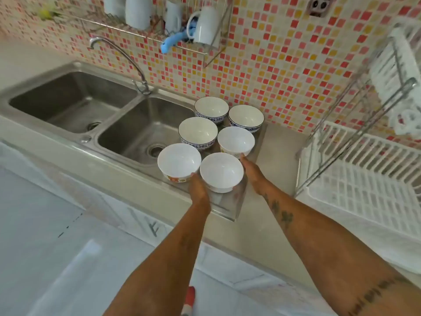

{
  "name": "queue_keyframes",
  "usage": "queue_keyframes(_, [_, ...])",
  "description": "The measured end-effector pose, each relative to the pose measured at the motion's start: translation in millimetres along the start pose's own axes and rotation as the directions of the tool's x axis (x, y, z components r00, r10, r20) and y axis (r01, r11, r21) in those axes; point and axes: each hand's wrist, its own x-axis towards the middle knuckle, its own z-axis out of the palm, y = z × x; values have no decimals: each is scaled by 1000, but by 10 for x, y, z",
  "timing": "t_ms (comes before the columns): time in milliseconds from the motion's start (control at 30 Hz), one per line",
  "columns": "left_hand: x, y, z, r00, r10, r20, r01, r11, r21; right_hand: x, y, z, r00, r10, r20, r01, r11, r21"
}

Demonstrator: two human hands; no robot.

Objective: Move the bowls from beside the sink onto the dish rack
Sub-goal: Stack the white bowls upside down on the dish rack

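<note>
- Double sink (75,103) occupies the left of the counter; faucet (127,62) rises at its back edge, at about 11 o'clock from the bowls.
- Six bowls stand in two columns on the steel drainboard (230,206) just right of the sink, rims touching or nearly so.
- Near-left bowl (179,161), floral band, sits at the basin's edge. Left hand (198,190) reaches up between it and the plain near bowl (221,171); fingers are hidden behind the rims, so their spread cannot be told.
- Behind these: two blue-patterned bowls (197,131) (211,108) in the left column, and a white bowl (235,140) with a third blue-patterned bowl (246,117) behind it at 12 o'clock, close to the tiled wall (284,65).
- Right hand (251,174) lies at 5 o'clock of the white bowl, fingertips touching its lower wall; whether they grip cannot be told.
- Bare counter (280,156) lies open between drainboard and dish rack (364,179) at 3 o'clock; the rack's white tray shows free slots.
</note>
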Motion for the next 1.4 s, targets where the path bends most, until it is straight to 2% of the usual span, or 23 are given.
queue_keyframes(133, [107, -66, 124, 994, 101, -28, -103, 993, -62, 130, 54, 172, 985, 102, -140, -80, 985, 156])
queue_keyframes(367, [100, -151, 180, 992, 127, -29, -129, 988, -90, 200, 167, 347, 933, 163, -320, -97, 972, 213])
queue_keyframes(633, [-2, -118, 281, 998, 52, -30, -54, 997, -53, 89, 33, 270, 931, 168, -323, -84, 962, 258])
queue_keyframes(733, [-213, -2, 446, 998, 48, -51, -53, 993, -103, -37, -210, 171, 943, 111, -314, -24, 963, 268])
queue_keyframes(800, [-325, 187, 601, 998, 69, 12, -66, 981, -183, -118, -511, 79, 948, 41, -316, 48, 962, 270])
queue_keyframes(900, [-488, 663, 968, 993, 102, 58, -84, 963, -258, -271, -1131, -134, 920, -170, -353, 252, 946, 202])
queue_keyframes(967, [-694, 1080, 1267, 980, 56, 191, 1, 958, -287, -480, -1620, -324, 857, -324, -401, 408, 902, 142])
queue_keyframes(1000, [-837, 1283, 1411, 947, 26, 322, 66, 960, -272, -609, -1866, -437, 815, -395, -424, 483, 867, 120])
queue_keyframes(1033, [-1015, 1478, 1530, 884, 4, 468, 123, 963, -241, -749, -2088, -568, 768, -458, -448, 553, 827, 101])
queue_keyframes(1100, [-1476, 1779, 1716, 702, -37, 711, 173, 978, -120, -1074, -2432, -869, 663, -552, -506, 656, 754, 37])
queue_keyframes(1167, [-1956, 1905, 1878, 510, -90, 855, 161, 987, 8, -1402, -2619, -1204, 566, -604, -561, 721, 692, -17])
queue_keyframes(1267, [-2368, 1823, 2201, 314, -206, 927, 140, 976, 169, -1865, -2697, -1707, 463, -621, -632, 770, 635, -60])
queue_keyframes(1400, [-2630, 1500, 2711, 108, -419, 902, 192, 899, 394, -2236, -2509, -2445, 356, -542, -761, 785, 615, -71])
